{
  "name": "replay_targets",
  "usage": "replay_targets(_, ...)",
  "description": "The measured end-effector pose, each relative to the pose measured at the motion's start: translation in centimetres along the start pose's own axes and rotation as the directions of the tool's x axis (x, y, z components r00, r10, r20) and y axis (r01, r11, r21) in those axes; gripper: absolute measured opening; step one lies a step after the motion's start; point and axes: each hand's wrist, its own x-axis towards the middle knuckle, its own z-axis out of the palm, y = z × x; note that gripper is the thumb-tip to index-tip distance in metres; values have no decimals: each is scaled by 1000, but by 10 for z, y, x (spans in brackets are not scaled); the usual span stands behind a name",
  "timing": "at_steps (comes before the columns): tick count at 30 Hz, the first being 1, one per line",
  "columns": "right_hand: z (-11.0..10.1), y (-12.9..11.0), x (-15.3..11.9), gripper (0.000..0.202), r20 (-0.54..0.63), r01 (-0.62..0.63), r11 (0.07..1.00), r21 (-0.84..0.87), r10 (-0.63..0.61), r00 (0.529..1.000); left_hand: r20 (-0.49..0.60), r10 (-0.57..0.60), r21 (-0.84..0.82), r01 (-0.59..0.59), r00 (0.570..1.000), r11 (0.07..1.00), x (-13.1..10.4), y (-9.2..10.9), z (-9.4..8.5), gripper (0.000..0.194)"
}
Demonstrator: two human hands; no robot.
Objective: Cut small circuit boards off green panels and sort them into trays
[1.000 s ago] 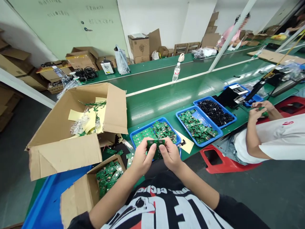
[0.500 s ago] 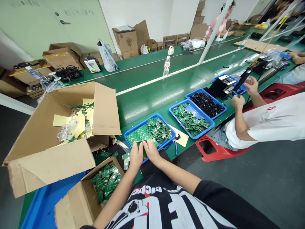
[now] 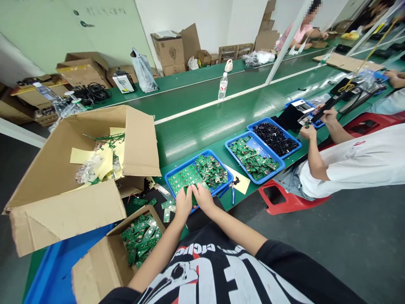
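Observation:
My left hand (image 3: pixel 184 202) and my right hand (image 3: pixel 202 197) are close together at the near edge of a blue tray (image 3: pixel 171 172). Both are closed on a green circuit board (image 3: pixel 193 200), which their fingers partly hide. Inside that tray, a flat panel of green boards (image 3: pixel 185 177) lies on the left and a heap of small green boards (image 3: pixel 212 171) on the right. Blue-handled pliers (image 3: pixel 233 195) rest beside the tray on yellow paper (image 3: pixel 243 184). Loose boards (image 3: pixel 166 214) lie left of my hands.
A large open carton (image 3: pixel 66 215) stands left, above a smaller box (image 3: pixel 110 257) of boards. Two more blue trays (image 3: pixel 226 147) (image 3: pixel 299 147) hold green boards and black parts. A bottle (image 3: pixel 222 86) stands mid-table. At right, a seated person (image 3: pixel 354 156) handles a black device.
My hands have shifted slightly, still together on the board. The neighbouring person's hands and the black device have moved a little to the left.

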Motion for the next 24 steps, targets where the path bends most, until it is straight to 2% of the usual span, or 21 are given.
replay_targets(3, -3, 0, 1, 30, 38, -47, 991, -124, 52, 998, -19, 11, 45, -10, 1000, 999, 3, -3, 6, 20)
replay_targets(9, -4, 1, 9, 33, 30, -91, 973, -211, 100, 995, -9, 11, 106, -10, 1000, 994, 13, -9, 18, 20)
replay_targets(12, -4, 7, 13, 31, 21, -116, 974, -197, 122, 992, 31, -15, 112, 12, 999, 994, 17, -13, 23, 19)
replay_targets(16, -10, 29, 18, 33, -10, -200, 975, -96, 200, 980, 151, -77, 68, 68, 985, 995, 25, -16, 29, 19)
replay_targets(19, -22, 52, 29, 34, -46, -270, 961, -51, 268, 962, 225, -110, -5, 114, 968, 993, 41, -6, 41, 27)
replay_targets(24, -45, 80, 58, 32, -76, -279, 960, -26, 276, 958, 356, -101, -184, 175, 929, 967, 77, 22, 67, 59)
